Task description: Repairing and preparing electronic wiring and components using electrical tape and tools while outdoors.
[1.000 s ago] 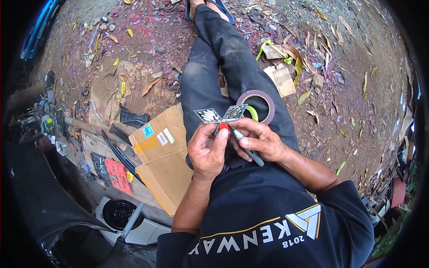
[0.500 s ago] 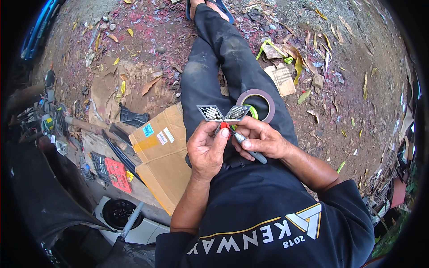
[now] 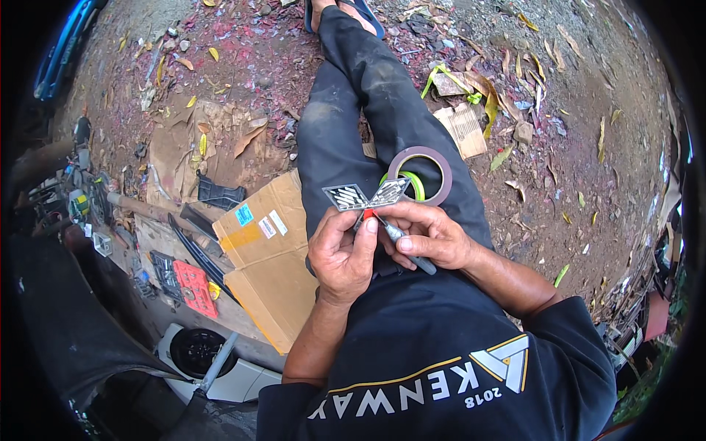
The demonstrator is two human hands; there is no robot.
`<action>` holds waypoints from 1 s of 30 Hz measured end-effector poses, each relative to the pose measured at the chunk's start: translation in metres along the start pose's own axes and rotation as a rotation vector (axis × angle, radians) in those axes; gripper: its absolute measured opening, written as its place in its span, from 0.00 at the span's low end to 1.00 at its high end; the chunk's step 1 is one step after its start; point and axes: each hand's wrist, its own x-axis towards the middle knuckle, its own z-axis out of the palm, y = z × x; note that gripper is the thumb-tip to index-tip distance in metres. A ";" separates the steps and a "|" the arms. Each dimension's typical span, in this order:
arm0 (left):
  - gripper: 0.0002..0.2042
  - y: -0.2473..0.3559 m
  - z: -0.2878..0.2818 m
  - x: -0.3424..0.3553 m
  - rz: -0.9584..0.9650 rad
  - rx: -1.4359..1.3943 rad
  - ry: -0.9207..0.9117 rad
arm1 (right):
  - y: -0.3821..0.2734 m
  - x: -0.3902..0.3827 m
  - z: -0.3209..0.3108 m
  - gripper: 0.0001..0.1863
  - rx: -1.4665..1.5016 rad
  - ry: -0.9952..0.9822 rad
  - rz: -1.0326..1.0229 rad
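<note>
My left hand (image 3: pixel 340 257) pinches an emblem (image 3: pixel 346 197) between thumb and fingers. It has two silver-and-dark diamond wings spread in a V and a small red part (image 3: pixel 368 214) at the bottom, partly under my fingertips. My right hand (image 3: pixel 437 237) is closed round a slim tool with a grey handle (image 3: pixel 421 264). Its thin tip points at the red part; whether it touches, I cannot tell. The right index finger lies along the emblem's lower edge. Just beyond my fingers, a brown tape roll (image 3: pixel 446 176) and a lime-green tape roll (image 3: pixel 418 185) rest on my lap.
A flattened cardboard box (image 3: pixel 268 257) lies beside my left leg. Further left are a red tool case (image 3: pixel 195 287), black plastic pieces (image 3: pixel 220 192) and a black wheel (image 3: pixel 198 351). Dirt ground with leaves and cardboard scraps (image 3: pixel 463 131) surrounds my outstretched legs (image 3: pixel 331 125).
The emblem has tilted, so its right wing stands more upright and its patterned faces show more. My hands have shifted slightly, keeping their grips; the tool's handle has moved a little left.
</note>
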 end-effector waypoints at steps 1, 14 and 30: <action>0.06 -0.001 0.000 0.000 0.000 -0.001 -0.001 | 0.000 -0.001 0.000 0.27 0.003 -0.003 0.008; 0.02 0.000 0.001 -0.006 0.037 0.054 0.024 | -0.006 -0.003 0.005 0.27 0.033 -0.007 0.052; 0.03 0.005 -0.010 -0.006 0.140 0.378 -0.106 | 0.004 -0.005 0.002 0.25 0.051 0.021 0.069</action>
